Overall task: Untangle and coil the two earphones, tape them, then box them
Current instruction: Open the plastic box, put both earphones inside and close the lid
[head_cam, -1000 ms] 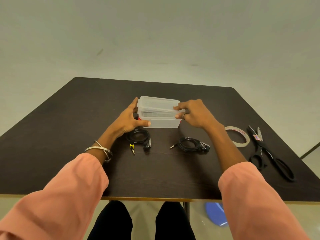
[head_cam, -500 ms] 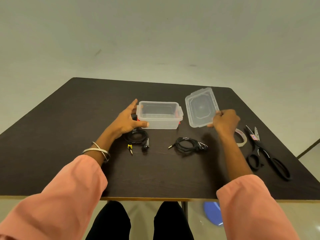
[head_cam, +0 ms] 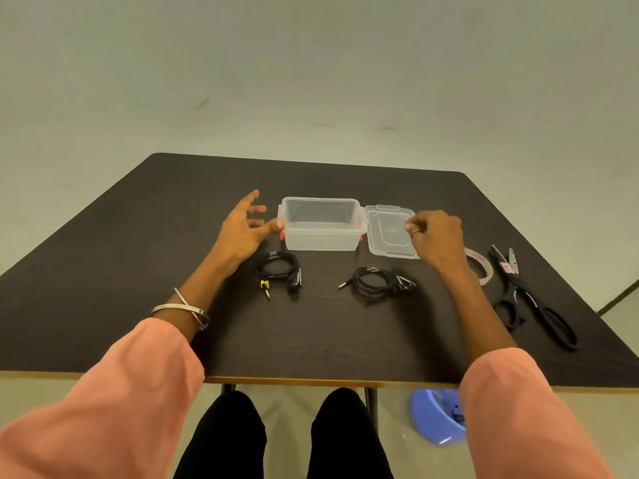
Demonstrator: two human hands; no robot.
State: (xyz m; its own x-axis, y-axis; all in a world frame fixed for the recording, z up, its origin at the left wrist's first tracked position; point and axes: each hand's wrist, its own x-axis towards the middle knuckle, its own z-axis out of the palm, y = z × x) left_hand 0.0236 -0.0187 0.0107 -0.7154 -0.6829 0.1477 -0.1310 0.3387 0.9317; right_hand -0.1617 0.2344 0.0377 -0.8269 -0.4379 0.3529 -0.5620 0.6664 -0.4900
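two coils wait in front of the open box

two coiled earphones lie nearer the tabletop's front edge than the box. the left earphone sits just below the left hand, which hovers with fingers spread, holding nothing. the right earphone is near the right hand, whose curled fingers rest at the lid; whether they grip it is unclear.

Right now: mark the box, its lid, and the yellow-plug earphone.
box (head_cam: pixel 321 236), head view, front wall.
lid (head_cam: pixel 389 233), head view, flat centre panel.
yellow-plug earphone (head_cam: pixel 276 267), head view, coiled cable.
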